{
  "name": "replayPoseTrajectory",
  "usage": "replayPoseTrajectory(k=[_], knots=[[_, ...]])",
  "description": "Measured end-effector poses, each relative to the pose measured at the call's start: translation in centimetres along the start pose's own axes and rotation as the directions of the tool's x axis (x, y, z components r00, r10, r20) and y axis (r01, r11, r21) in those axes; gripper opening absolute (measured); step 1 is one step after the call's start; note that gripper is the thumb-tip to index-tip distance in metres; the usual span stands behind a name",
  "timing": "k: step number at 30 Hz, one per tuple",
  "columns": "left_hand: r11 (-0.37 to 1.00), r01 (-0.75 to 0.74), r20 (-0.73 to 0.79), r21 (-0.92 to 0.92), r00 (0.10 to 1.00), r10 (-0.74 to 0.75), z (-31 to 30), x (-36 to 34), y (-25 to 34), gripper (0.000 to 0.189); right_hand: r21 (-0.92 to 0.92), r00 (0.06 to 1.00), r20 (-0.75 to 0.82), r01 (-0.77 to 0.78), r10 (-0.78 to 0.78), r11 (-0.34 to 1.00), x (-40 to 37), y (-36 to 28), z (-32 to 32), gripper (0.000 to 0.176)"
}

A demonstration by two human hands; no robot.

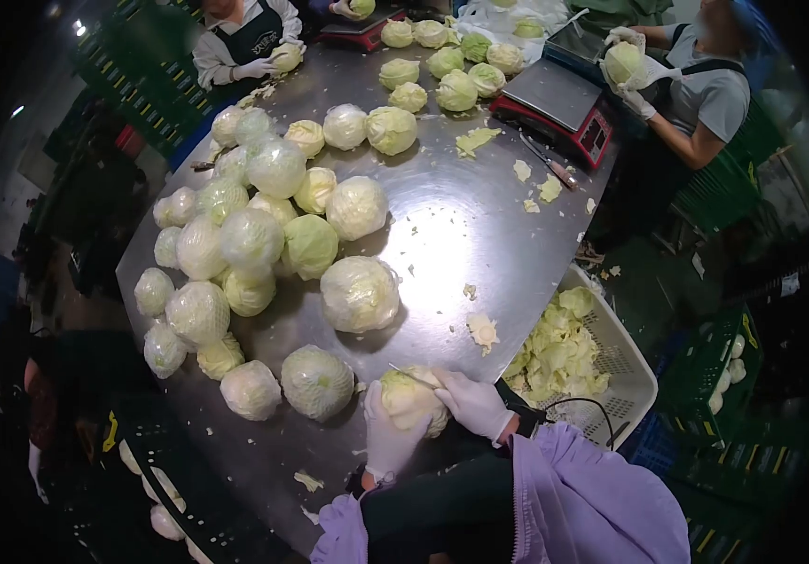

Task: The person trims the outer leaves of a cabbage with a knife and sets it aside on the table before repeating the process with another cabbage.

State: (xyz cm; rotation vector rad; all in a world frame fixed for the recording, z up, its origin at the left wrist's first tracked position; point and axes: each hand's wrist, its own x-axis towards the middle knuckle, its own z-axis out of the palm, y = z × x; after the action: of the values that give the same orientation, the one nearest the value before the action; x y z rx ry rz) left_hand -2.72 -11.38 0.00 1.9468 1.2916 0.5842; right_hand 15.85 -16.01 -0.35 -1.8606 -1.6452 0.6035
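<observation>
At the near edge of the metal table [451, 258], my gloved left hand [392, 437] cups the left side of a pale cabbage [408, 399]. My gloved right hand [473, 402] is at the cabbage's upper right, its fingers closed round a thin knife [412, 377] whose blade lies across the top. Just left of my hands sits a cabbage in foam net [317, 383], and a film-wrapped cabbage [359, 294] lies farther up. Many more wrapped and bare cabbages crowd the table's left side.
A white basket [637, 368] of trimmed leaves stands right of the table. Red scales [555, 99] and another knife [555, 162] lie at the far right. Co-workers [705, 103] [240, 47] hold cabbages across the table. Green crates [705, 376] stand at the right.
</observation>
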Motion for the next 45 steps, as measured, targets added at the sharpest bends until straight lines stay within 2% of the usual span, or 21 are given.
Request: replayPoseTrajectory(k=[2,6,7,12,14,17,19,20,22,24,25,26,27,28,30,31,33,37,40,42,45], knots=[[1.0,-0.005,0.015,0.004,1.0,0.005,-0.3,0.2,0.3,0.097,-0.066,0.992,0.125,-0.023,0.031,0.998,0.8,0.9,-0.3,0.039],[0.999,0.021,0.061,0.028,0.998,-0.023,-0.4,0.4,1.3,0.098,0.047,0.999,0.004,0.035,-0.035,0.998,2.7,2.4,-0.6,0.034],[1.0,0.0,0.059,0.025,0.998,-0.002,-0.5,0.5,1.3,0.098,0.088,0.981,0.142,-0.148,0.135,0.985,2.9,2.9,-1.3,0.032],[0.991,-0.127,0.045,-0.04,0.991,0.129,-0.9,-1.0,-1.9,0.101,0.185,0.997,0.029,-0.079,0.075,0.98,3.3,5.9,0.5,0.027],[0.987,-0.149,0.031,-0.063,0.988,0.151,-0.8,-1.6,-2.9,0.102,0.306,0.962,0.155,-0.262,0.224,0.915,3.4,2.9,-0.1,0.028],[0.969,-0.181,-0.001,-0.166,0.983,0.183,-0.6,-1.8,-4.2,0.099,0.341,0.959,0.071,-0.281,0.273,0.897,3.7,6.2,3.5,0.028],[0.763,0.14,0.079,-0.631,0.99,-0.117,-1.0,-1.7,-4.6,0.095,0.359,0.948,0.024,-0.304,0.317,0.882,3.8,8.5,4.4,0.03],[0.766,0.135,0.07,-0.629,0.991,-0.117,-1.3,-1.4,-4.6,0.095,0.362,0.951,0.024,-0.296,0.308,0.884,3.9,8.5,4.0,0.03],[0.647,0.221,0.105,-0.73,0.971,-0.213,-2.0,-0.8,-4.0,0.094,0.108,0.959,-0.029,-0.279,0.284,0.954,3.8,6.9,1.7,0.035],[0.575,0.201,0.075,-0.793,0.969,-0.236,-1.3,-0.2,-1.5,0.094,0.21,0.958,-0.114,-0.237,0.264,0.949,3.6,4.9,-0.7,0.04],[0.496,0.178,0.051,-0.85,0.965,-0.259,-0.6,0.1,-0.4,0.094,0.333,0.931,0.065,-0.359,0.358,0.872,3.2,2.8,-2.8,0.043],[0.492,0.184,0.065,-0.851,0.966,-0.25,0.0,0.7,0.0,0.094,0.424,0.87,0.244,-0.492,0.428,0.76,2.8,1.4,-4.2,0.045],[0.608,0.154,0.036,-0.779,0.979,-0.202,0.6,1.2,0.3,0.092,0.483,0.909,0.246,-0.416,0.337,0.771,2.0,0.7,-4.5,0.049],[0.71,0.114,0.01,-0.695,0.989,-0.148,1.5,1.8,0.8,0.09,0.168,0.992,-0.122,0.064,-0.044,0.984,1.2,2.7,-2.4,0.051],[0.701,0.084,0.0,-0.708,0.993,-0.119,3.0,2.4,1.2,0.093,0.161,0.969,0.021,-0.248,0.248,0.955,0.7,2.6,-2.3,0.047],[0.808,0.052,-0.02,-0.587,0.997,-0.078,3.7,2.6,0.4,0.094,0.152,0.967,0.016,-0.255,0.255,0.955,0.5,2.8,-2.8,0.047],[0.894,0.013,-0.028,-0.448,0.999,-0.029,4.2,3.1,0.4,0.096,0.414,0.882,0.226,-0.472,0.414,0.778,0.3,2.5,-3.9,0.047],[0.957,-0.077,-0.044,-0.28,0.997,0.067,4.1,2.6,1.0,0.102,0.585,0.829,0.285,-0.548,0.481,0.598,-0.4,2.0,-4.2,0.04],[0.957,-0.08,-0.03,-0.28,0.997,0.075,4.0,2.9,1.0,0.1,0.5,0.868,0.229,-0.493,0.44,0.712,-0.5,3.1,-3.1,0.041],[0.956,-0.062,-0.016,-0.286,0.998,0.06,3.7,3.3,0.5,0.099,0.266,0.955,0.044,-0.293,0.292,0.918,-0.5,3.9,-1.9,0.035],[0.912,0.003,0.013,-0.411,1.0,0.003,3.3,3.8,-0.4,0.094,0.448,0.929,0.133,-0.368,0.346,0.815,-0.2,4.0,-2.6,0.03]])
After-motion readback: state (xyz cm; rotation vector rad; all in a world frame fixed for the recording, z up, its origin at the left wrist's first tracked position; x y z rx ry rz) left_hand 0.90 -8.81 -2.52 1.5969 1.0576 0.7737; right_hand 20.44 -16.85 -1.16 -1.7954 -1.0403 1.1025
